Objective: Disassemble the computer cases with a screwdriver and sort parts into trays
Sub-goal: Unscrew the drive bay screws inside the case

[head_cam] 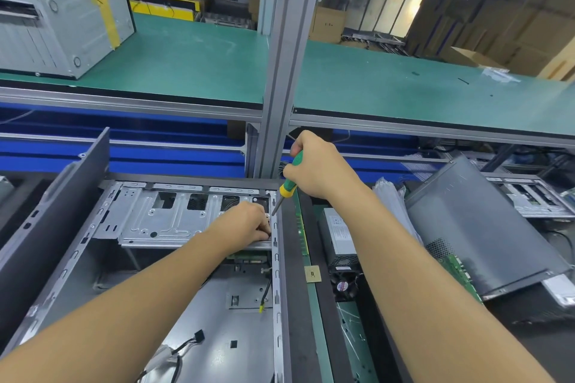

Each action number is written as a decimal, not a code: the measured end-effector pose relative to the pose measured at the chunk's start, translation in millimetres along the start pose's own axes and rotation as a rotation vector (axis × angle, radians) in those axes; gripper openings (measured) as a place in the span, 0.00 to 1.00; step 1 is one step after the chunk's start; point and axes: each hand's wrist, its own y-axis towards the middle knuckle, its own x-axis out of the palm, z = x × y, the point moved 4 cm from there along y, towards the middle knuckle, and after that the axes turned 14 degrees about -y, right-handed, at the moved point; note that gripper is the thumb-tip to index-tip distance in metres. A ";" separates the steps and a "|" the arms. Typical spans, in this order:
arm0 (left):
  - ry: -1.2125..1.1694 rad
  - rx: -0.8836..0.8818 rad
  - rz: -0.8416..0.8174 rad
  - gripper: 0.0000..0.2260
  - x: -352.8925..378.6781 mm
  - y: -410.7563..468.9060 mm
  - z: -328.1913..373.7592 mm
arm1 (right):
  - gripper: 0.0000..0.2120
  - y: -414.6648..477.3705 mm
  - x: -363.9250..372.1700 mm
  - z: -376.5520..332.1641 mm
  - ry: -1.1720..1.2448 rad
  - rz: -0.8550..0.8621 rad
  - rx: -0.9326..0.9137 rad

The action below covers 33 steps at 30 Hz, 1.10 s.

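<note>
computer case [217,320] lies open on its side, low and in the middle, in front of the green table [202,62]. a grey metal drive cage [161,221] sits across its far end. the right grip [317,165], a bare hand, is curled tight round the green and yellow screwdriver [287,186]. the screwdriver points down, and its tip is at the right rim of the case, by the corner of the cage. the left grip [245,222], the other bare hand, rests on the right end of the cage with its fingers [264,228] bent down, just beside the tip. i cannot tell if those fingers pinch anything. loose black wires [186,342] lie on the case floor. a dark side panel [56,196] stands tilted along the left of the case. to the right lie a grey power box [339,236] with a small fan [343,284], a little gold chip [312,274] and another dark panel [482,233] at a slant. a second grey case [62,25] with yellow tape sits on the green table
</note>
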 end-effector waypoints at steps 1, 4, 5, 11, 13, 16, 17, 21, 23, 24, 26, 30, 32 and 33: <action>0.008 -0.011 -0.001 0.08 0.1 1.4 0.8 | 0.12 0.3 0.8 -0.3 0.005 0.000 -0.002; 0.060 -0.039 -0.014 0.08 0.2 4.0 4.8 | 0.13 1.3 2.2 -0.6 0.019 0.000 -0.010; 0.090 -0.044 -0.026 0.08 0.6 4.5 6.7 | 0.13 1.8 2.3 -0.4 0.021 0.001 -0.011; 0.216 -0.087 -0.100 0.09 6.2 6.8 10.0 | 0.13 2.3 2.3 1.6 0.034 0.004 -0.007; 0.237 -0.100 -0.106 0.09 8.6 7.7 10.2 | 0.13 1.8 2.5 2.5 0.035 0.008 -0.006; 0.248 -0.108 -0.113 0.08 10.7 8.5 8.8 | 0.12 1.7 2.2 4.6 0.041 0.008 0.004; 0.243 -0.110 -0.114 0.08 10.8 8.7 7.6 | 0.12 1.6 1.7 5.6 0.042 0.008 0.008; 0.150 -0.097 -0.115 0.08 11.2 8.1 3.5 | 0.12 1.5 -0.4 9.4 0.048 0.020 0.017; 0.099 -0.060 -0.124 0.06 9.6 7.1 0.4 | 0.12 1.3 -1.2 10.7 0.062 0.027 0.020; 0.066 -0.036 -0.119 0.05 6.7 6.2 -2.3 | 0.12 1.4 -1.3 11.1 0.066 0.031 0.021; 0.017 0.003 -0.104 0.04 -2.4 3.7 -8.1 | 0.12 1.8 -1.7 12.5 0.068 0.033 0.025; -0.030 -0.017 -0.099 0.07 -8.8 3.8 -11.6 | 0.12 3.3 -2.9 14.7 0.090 0.037 0.027; -0.026 -0.053 -0.089 0.06 -5.8 7.6 -8.2 | 0.11 3.7 -2.5 14.1 0.096 0.041 0.024; -0.021 -0.071 -0.080 0.06 -4.5 9.5 -6.7 | 0.11 3.8 -1.7 13.8 0.099 0.040 0.022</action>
